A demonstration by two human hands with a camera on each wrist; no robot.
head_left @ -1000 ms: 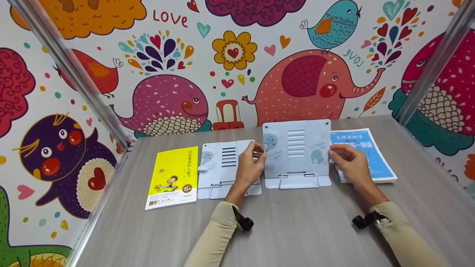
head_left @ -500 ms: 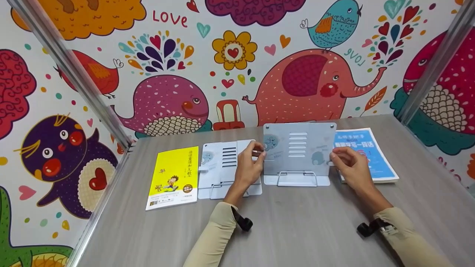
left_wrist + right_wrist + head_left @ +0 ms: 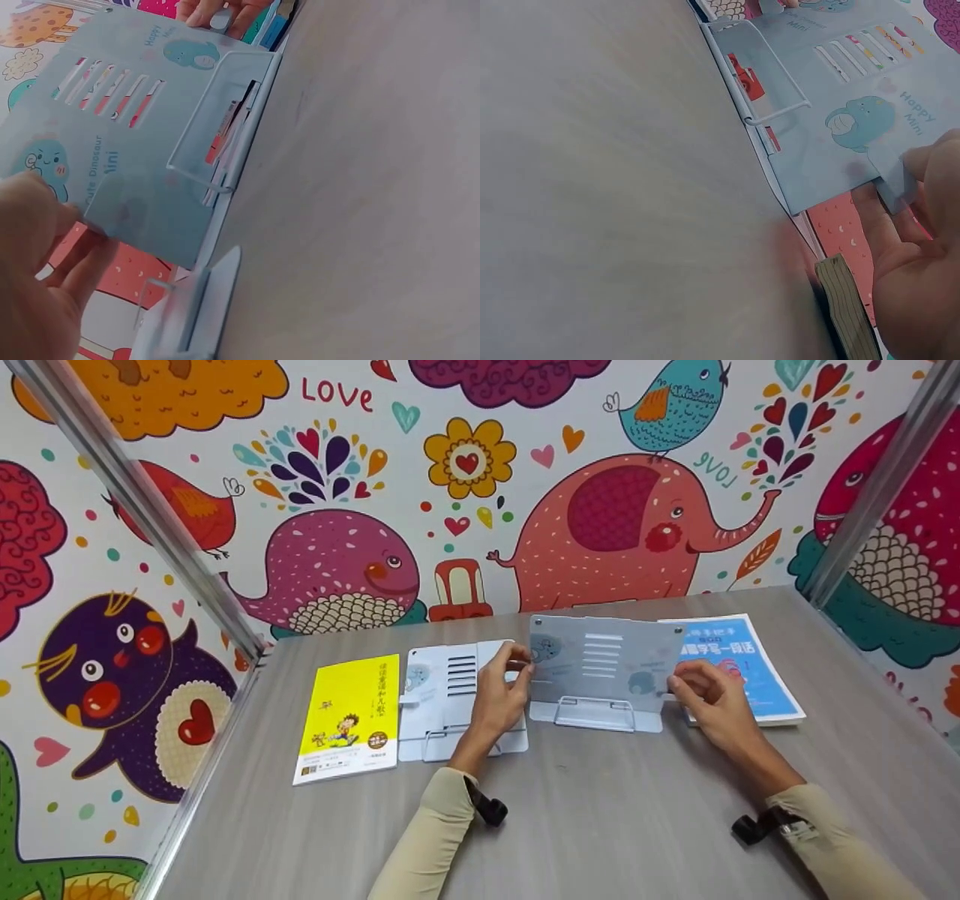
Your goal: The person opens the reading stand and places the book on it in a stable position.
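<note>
A pale blue folding book stand point(image 3: 600, 688) with dinosaur prints, slots and a wire page holder point(image 3: 169, 161) stands upright on the table. My left hand point(image 3: 502, 690) pinches its left edge; in the left wrist view, thumb and fingers point(image 3: 88, 270) meet at the panel's side. At the other side my right hand point(image 3: 712, 697) grips a small tab point(image 3: 891, 176) that sticks out from the right edge. A second, similar book stand point(image 3: 431, 701) leans back to the left, partly hidden behind my left hand and forearm.
On the far left lies a yellow book point(image 3: 352, 690) with a cartoon child on its cover. A thick blue book point(image 3: 765, 675) lies behind my right hand, partly covered by it. The grey table point(image 3: 585, 817) meets a cartoon-printed wall point(image 3: 465, 532) at the back.
The stand's panel has swung forward, more upright, its top edge lower in the head view and its base slightly farther back. My right hand has shifted a little right; both hands keep their hold.
</note>
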